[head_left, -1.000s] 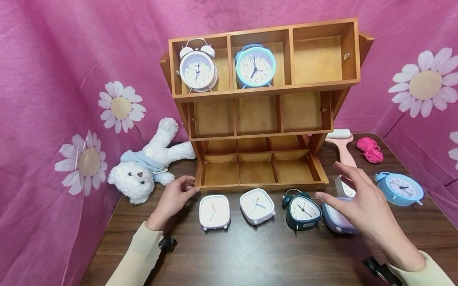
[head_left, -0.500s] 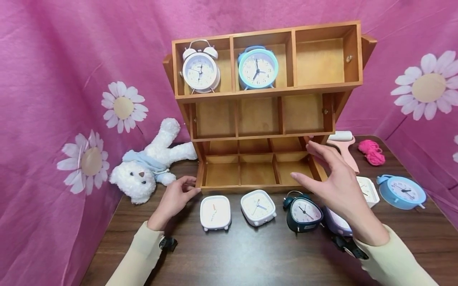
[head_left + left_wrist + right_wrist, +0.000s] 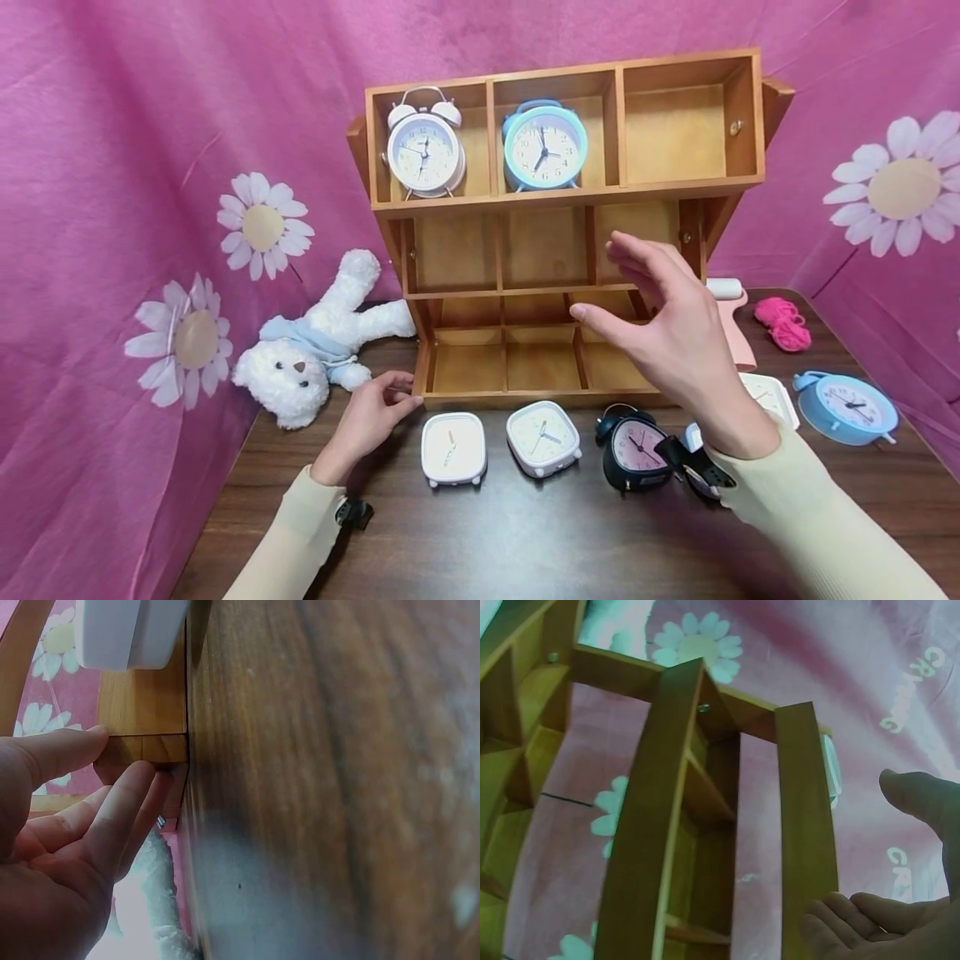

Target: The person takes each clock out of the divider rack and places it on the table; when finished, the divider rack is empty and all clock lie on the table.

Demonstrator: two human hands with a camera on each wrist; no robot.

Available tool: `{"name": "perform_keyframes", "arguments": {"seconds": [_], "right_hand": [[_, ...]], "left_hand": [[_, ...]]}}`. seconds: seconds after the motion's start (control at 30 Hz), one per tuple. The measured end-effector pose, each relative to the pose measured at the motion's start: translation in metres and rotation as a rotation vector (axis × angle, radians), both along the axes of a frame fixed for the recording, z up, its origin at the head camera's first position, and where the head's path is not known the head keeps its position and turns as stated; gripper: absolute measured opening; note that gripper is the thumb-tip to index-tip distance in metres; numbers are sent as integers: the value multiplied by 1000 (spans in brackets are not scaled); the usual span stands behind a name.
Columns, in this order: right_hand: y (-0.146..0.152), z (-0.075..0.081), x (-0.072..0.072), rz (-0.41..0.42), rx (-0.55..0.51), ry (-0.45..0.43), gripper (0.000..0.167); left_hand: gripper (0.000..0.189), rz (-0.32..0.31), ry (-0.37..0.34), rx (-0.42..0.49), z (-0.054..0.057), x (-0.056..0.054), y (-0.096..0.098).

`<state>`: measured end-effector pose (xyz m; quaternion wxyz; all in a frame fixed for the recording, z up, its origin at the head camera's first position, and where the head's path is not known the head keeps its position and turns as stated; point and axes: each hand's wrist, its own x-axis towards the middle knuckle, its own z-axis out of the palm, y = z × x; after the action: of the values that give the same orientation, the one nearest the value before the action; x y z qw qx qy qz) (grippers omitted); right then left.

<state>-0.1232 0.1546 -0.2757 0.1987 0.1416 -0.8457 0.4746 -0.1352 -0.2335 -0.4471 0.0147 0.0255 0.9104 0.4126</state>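
Note:
My left hand (image 3: 371, 421) holds the lower left front corner of the wooden shelf (image 3: 570, 197); in the left wrist view its thumb and fingers lie on two sides of that corner (image 3: 146, 748). Thumb and fingers apart, my right hand (image 3: 675, 342) is raised empty in front of the shelf's right side. A white twin-bell alarm clock (image 3: 425, 158) stands in the top left compartment, a light blue round alarm clock (image 3: 546, 152) in the top middle one. Along the shelf's front lie two white square clocks (image 3: 453, 450) and a dark green alarm clock (image 3: 636, 454).
At the right are a white clock (image 3: 768, 396), partly behind my right wrist, and another blue alarm clock (image 3: 847, 408). Behind them lie a pink lint roller (image 3: 738, 337) and pink yarn (image 3: 783, 325). A white teddy bear (image 3: 281, 383) lies left of the shelf.
My right hand has moved left and up, from above the clocks at the right to before the middle tier. The left hand stays at the shelf corner. The head view has shifted slightly.

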Motion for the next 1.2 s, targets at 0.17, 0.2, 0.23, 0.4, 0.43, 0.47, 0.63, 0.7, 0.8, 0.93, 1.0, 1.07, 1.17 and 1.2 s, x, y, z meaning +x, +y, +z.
{"name": "perform_keyframes", "arguments": {"seconds": [0.17, 0.2, 0.23, 0.4, 0.43, 0.47, 0.63, 0.7, 0.8, 0.93, 1.0, 1.07, 1.17, 1.2], "right_hand": [[-10, 14, -10, 10, -43, 51, 81], [-12, 16, -13, 9, -48, 60, 80], [-14, 18, -15, 6, -50, 70, 80], [-23, 29, -23, -25, -41, 127, 80], [-25, 32, -24, -30, -35, 136, 81], [-27, 35, -26, -34, -27, 143, 81], [-35, 54, -37, -48, -3, 159, 85], [-38, 61, -43, -55, 3, 159, 85], [-42, 69, -54, -69, 18, 156, 86], [-46, 73, -66, -97, 31, 155, 88], [-47, 73, -71, -114, 32, 158, 88], [-49, 74, -76, -131, 33, 155, 90], [-51, 75, -81, -150, 47, 150, 92], [-52, 76, -82, -153, 52, 148, 93]], "left_hand": [[34, 4, 2, -6, -1, 0, 0], [34, 4, 2, -5, -1, 0, 0], [33, 3, 2, -3, -1, 0, 1], [34, 8, -5, -3, -2, 0, 1], [34, 9, -4, -5, -2, 0, 1], [35, 12, -5, -6, -2, 0, 1], [34, 14, -8, -4, -1, 0, 0], [34, 14, -9, 0, -1, 0, 0], [33, 12, -6, 5, -1, 0, 0], [33, 12, -9, 5, -1, 1, 1], [34, 11, -11, 6, 0, 1, 1], [34, 14, -12, 8, 0, 1, 1], [34, 10, -11, 8, 0, 1, 1], [34, 9, -11, 7, 0, 1, 1]]}}
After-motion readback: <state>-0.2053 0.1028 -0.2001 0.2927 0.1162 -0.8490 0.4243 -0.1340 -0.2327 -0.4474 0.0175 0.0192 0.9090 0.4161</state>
